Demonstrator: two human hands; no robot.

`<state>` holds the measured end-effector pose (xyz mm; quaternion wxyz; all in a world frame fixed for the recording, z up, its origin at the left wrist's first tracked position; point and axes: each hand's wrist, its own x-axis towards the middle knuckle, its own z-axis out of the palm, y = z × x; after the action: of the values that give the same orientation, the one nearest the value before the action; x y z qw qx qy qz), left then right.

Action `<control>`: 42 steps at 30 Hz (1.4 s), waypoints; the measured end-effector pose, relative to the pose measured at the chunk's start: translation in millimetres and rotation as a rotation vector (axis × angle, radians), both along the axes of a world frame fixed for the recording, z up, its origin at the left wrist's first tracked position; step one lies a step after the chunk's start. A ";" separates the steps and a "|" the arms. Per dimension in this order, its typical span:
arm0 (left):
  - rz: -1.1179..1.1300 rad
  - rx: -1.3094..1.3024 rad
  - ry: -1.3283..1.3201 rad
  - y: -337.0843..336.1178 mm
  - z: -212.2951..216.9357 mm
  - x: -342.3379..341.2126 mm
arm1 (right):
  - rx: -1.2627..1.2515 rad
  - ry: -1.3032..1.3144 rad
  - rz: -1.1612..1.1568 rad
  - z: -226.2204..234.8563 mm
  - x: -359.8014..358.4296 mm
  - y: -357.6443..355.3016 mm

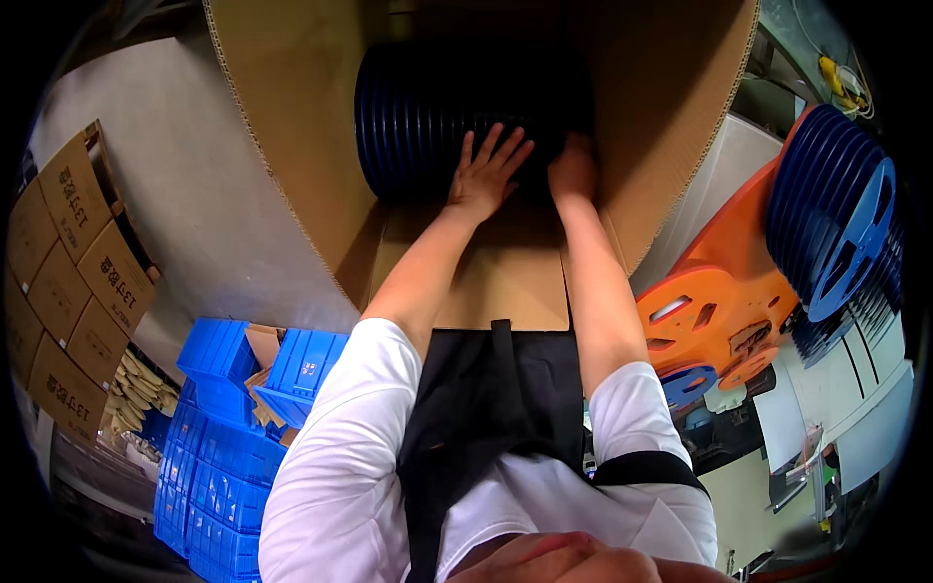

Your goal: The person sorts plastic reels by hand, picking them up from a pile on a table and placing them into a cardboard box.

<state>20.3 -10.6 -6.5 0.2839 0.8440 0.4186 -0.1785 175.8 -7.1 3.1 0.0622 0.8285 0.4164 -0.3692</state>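
Observation:
A row of dark blue plastic reels (408,121) lies on its side inside a tall open cardboard box (301,126) in front of me. My left hand (484,175) rests against the near side of the reels, fingers spread and nothing gripped. At the right end of the row, close to the box's right wall, is my right hand (573,175). Its fingers disappear into deep shadow, so whether they grip a reel is hidden. Both forearms reach in over the box's near flap (505,291).
On the right stand large orange reels (709,277) and another row of blue reels (826,209). Blue plastic bins (219,466) are stacked at the lower left. Brown cartons (83,282) are piled at the far left. A yellow-handled tool (838,83) lies at the upper right.

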 end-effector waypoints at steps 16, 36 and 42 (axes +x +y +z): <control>0.242 -0.157 -0.024 -51.2 27.5 -9.1 | 0.365 0.109 0.005 56.5 -41.2 -83.9; 0.425 -0.292 -0.027 -112.4 142.1 -128.3 | 0.958 -0.089 0.114 238.6 185.3 -60.0; 0.482 -0.338 0.003 -109.9 175.4 -99.2 | 0.425 -0.121 -0.259 218.6 305.1 12.8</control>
<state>-78.9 -120.6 168.9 0.4541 0.6606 0.5718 -0.1745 480.9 5.7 221.7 -0.1363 0.8900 0.3705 -0.2281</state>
